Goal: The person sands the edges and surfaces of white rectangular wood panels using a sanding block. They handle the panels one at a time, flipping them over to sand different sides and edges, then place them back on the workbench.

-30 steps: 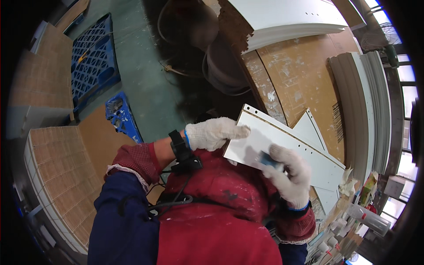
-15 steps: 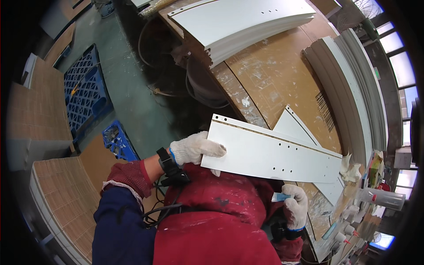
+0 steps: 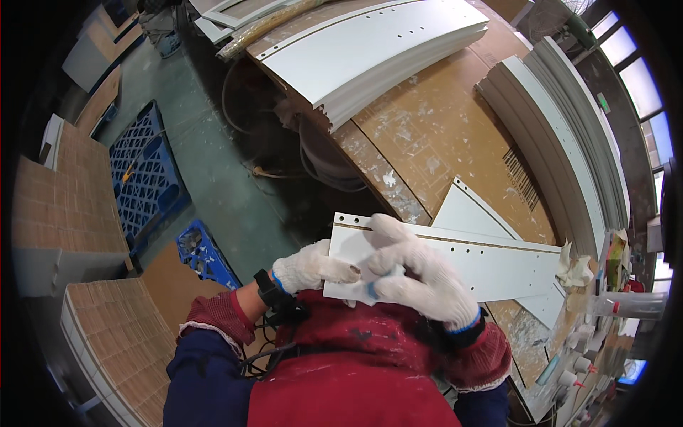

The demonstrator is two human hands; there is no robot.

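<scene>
My gloved left hand grips the left end of a white panel, thumb on top and fingers beneath. The panel has dark drilled holes and a brown groove along its far edge. Over its left part lies my gloved right hand, fingers bent and closed around a small pale-blue flat piece, mostly hidden. The piece appears against the panel's face; its exact kind cannot be made out. Beneath the held panel, a second white panel rests crosswise on the worktable.
Stacked white panels lie at the table's far side; more curved stacks stand at right. Bottles and a clear cylinder sit at the right edge. A blue pallet and wood-topped stacks are on the left.
My right hand has moved up and left from beside the panel onto its left part, carrying the pale-blue piece. The panel's left end has dropped slightly toward me, still in my left hand.
</scene>
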